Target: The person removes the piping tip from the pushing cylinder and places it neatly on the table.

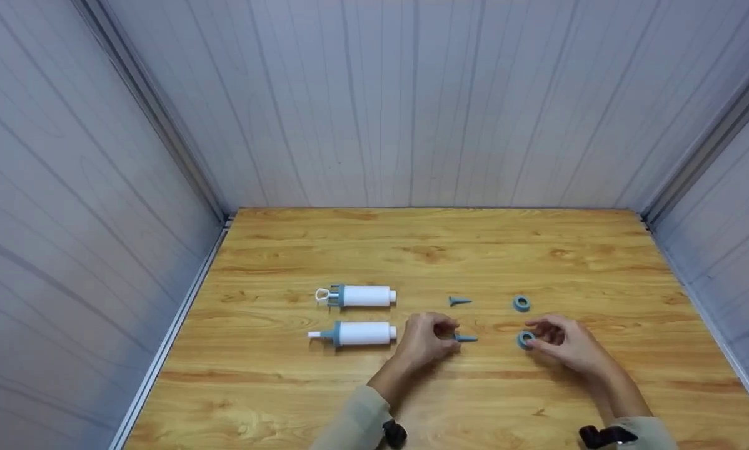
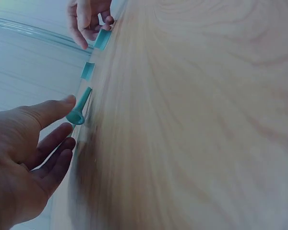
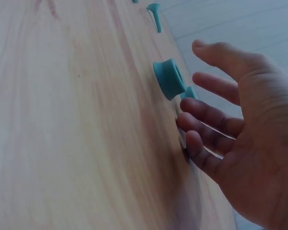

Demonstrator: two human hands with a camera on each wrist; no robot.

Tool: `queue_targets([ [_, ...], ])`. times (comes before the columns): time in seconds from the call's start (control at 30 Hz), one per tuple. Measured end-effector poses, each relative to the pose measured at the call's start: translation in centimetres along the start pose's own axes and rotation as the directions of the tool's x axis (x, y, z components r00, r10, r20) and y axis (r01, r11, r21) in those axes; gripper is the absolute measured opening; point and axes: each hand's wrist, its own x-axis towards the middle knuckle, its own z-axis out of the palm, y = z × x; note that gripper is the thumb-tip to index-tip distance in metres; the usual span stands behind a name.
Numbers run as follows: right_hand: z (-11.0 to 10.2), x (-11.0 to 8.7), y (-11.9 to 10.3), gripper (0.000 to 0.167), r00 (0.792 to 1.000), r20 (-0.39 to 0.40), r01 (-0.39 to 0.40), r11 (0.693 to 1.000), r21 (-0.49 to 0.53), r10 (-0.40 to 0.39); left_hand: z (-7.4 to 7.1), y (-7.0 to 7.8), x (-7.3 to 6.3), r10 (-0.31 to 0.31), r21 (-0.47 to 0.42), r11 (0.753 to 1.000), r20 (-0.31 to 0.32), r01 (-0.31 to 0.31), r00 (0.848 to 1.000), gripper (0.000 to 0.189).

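My left hand (image 1: 423, 342) is low over the table, thumb and fingers apart around the flared end of a blue-green cone-shaped nozzle (image 1: 468, 338). In the left wrist view the thumb tip comes right up to that nozzle (image 2: 79, 110), which lies on the wood. My right hand (image 1: 568, 349) is beside the nearer blue-green ring (image 1: 522, 341), its fingers loosely bent and spread. The right wrist view shows this flanged ring (image 3: 169, 80) standing just beyond the fingertips, with a gap to the thumb. A second nozzle (image 1: 459, 301) and a second ring (image 1: 521, 304) lie farther back.
Left of my left hand lie two white cylinders with blue-green end caps, the far one (image 1: 367, 295) with a white loop handle, the near one (image 1: 365, 334) with a flat white tip. Pale panel walls (image 1: 381, 106) enclose the wooden table (image 1: 424, 250) at back and sides.
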Motion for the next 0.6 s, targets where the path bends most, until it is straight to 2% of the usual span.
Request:
queue_targets([
  [0.1, 0.1, -0.2, -0.2, 0.035, 1.000, -0.015, 0.013, 1.000, 0.017, -0.012, -0.7, 1.2, -0.5, -0.008, -0.016, 1.000, 0.001, 0.008, 1.000, 0.025],
  [0.27, -0.2, -0.3, -0.9, 0.030, 0.998, -0.052, 0.024, 1.000, 0.018, -0.023, -1.9, 2.5, -1.0, -0.014, -0.023, 1.000, 0.006, 0.014, 1.000, 0.026],
  [0.37, -0.3, -0.3, -1.3, 0.027, 0.993, -0.106, 0.058, 0.998, 0.009, -0.057, -3.1, 2.7, -1.4, 0.015, 0.037, 0.999, 0.032, -0.016, 0.999, 0.031],
  [0.5, -0.3, -0.4, -1.5, 0.027, 0.975, -0.178, 0.134, 0.991, 0.002, -0.132, -5.3, 2.7, -1.8, 0.081, 0.122, 0.988, 0.083, -0.091, 0.993, 0.040],
  [0.6, -0.4, -0.4, -1.4, 0.029, 0.967, -0.190, 0.174, 0.985, 0.014, -0.168, -7.0, 2.8, -2.1, 0.106, 0.144, 0.982, 0.131, -0.124, 0.986, 0.045],
])
